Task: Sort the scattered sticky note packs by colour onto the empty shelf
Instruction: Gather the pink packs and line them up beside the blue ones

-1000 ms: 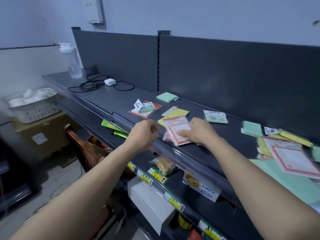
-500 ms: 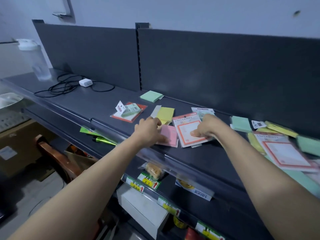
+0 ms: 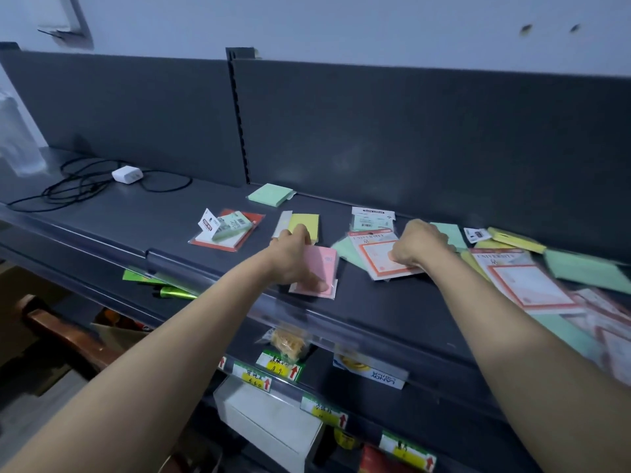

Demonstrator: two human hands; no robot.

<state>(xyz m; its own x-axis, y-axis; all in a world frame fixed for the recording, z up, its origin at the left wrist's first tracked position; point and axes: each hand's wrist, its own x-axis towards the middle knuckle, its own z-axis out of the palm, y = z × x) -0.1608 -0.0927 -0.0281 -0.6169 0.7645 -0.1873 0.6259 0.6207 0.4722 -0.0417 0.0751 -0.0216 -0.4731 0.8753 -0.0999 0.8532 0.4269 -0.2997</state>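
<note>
charger + cable: way off to the left of the left hand (image 3: 293, 257), a white charger (image 3: 127, 173) sat in a tangle of black cable (image 3: 85, 187) on the shelf (image 3: 392, 312)
red-backed pack (image 3: 239, 244): just left of the left hand, lying flat, with a pale green pad (image 3: 232, 227) slanted on top of it
green pack (image 3: 270, 195): beyond the left hand, on its own up by the back panel (image 3: 409, 138)
yellow pack (image 3: 305, 222): right behind the left hand's knuckles, partly hidden by them
left hand: curled over the pink pack (image 3: 322, 266), thumb down on its near corner, so it had hold of that one
pink pack: under the left hand, close to the shelf's front edge
white-header pack (image 3: 372, 218): between the two hands, further back
orange-framed pack (image 3: 377, 259): under the right hand (image 3: 418, 245), overlapping a mint pack (image 3: 345, 249)
right hand: curled tight, thumb on top of the orange-framed pack at its right edge, gripping it; fingers underneath hidden tbh
pile (image 3: 526, 281): right of the right hand, green, yellow and orange-framed packs heaped, blurry at the far edge
</note>
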